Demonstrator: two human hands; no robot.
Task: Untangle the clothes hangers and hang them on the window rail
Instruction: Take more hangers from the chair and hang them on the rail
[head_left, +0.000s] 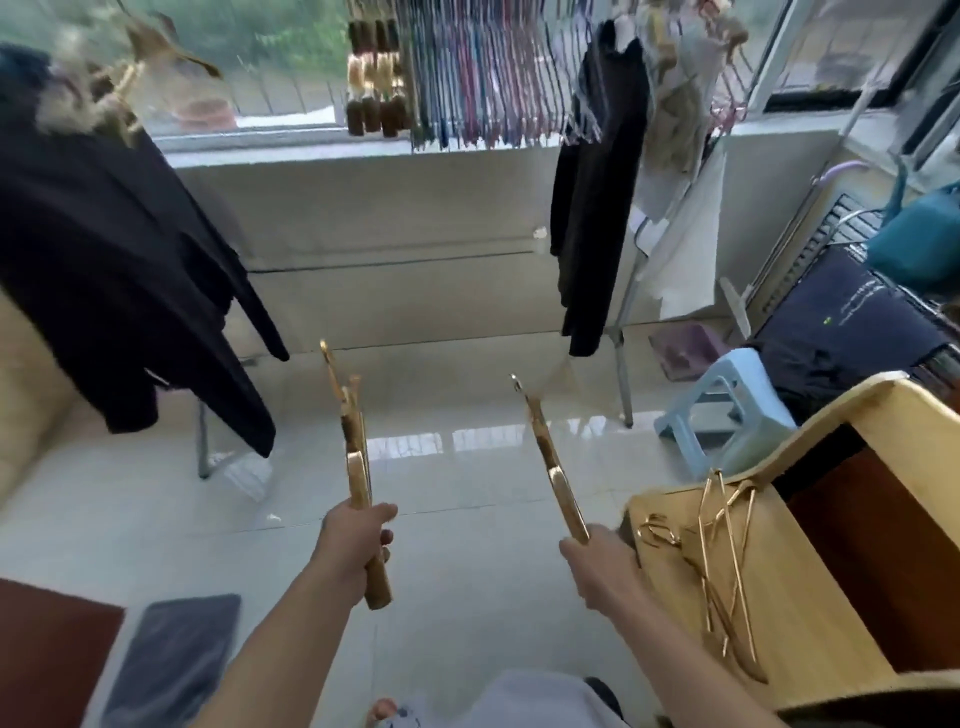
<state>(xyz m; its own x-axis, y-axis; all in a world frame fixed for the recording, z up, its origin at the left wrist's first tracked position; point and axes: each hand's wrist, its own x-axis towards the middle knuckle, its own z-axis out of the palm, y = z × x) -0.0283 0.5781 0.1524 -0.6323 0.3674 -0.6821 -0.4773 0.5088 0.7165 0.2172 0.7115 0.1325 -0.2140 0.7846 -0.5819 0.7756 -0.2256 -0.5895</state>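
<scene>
Your left hand (358, 540) grips one gold hanger (358, 467), your right hand (602, 566) another (550, 467), hooks pointing at the window (held apart). More tangled hangers (722, 561) lie on the worktop (810, 623) beside your right hand.

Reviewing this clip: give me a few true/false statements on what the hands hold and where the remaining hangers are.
1. Each hand grips a gold hanger. True: left hand holds one gold hanger, right hand another.
2. The two held hangers are hooked together. False: they are apart.
3. More gold hangers lie on the wooden table at right. True.
4. The window rail is bare. False: many hangers hang there.
</scene>
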